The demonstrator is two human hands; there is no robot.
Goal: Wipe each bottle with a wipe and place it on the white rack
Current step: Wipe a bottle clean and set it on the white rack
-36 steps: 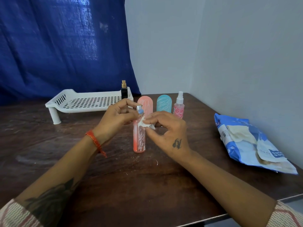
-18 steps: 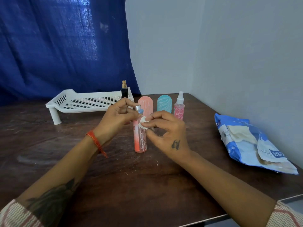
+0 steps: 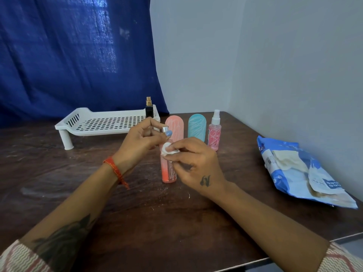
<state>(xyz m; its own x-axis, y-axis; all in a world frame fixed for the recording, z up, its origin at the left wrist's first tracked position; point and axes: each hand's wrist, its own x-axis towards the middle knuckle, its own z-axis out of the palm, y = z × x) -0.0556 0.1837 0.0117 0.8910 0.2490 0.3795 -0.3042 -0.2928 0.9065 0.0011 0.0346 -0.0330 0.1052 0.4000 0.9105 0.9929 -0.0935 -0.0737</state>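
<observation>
On the table your white rack carries just one black bottle at its right end. Three more wait beside it: a pink capsule bottle, a teal one and a small pink sprayer. Your left hand pinches the orange bottle near its cap, upright on the table, while your right hand presses the wadded wipe against its upper side. Most of the job looks undone.

Dark wooden table carries a white rack; 4 upright bottles — orange, salmon, teal, pink; a blue packet.
</observation>
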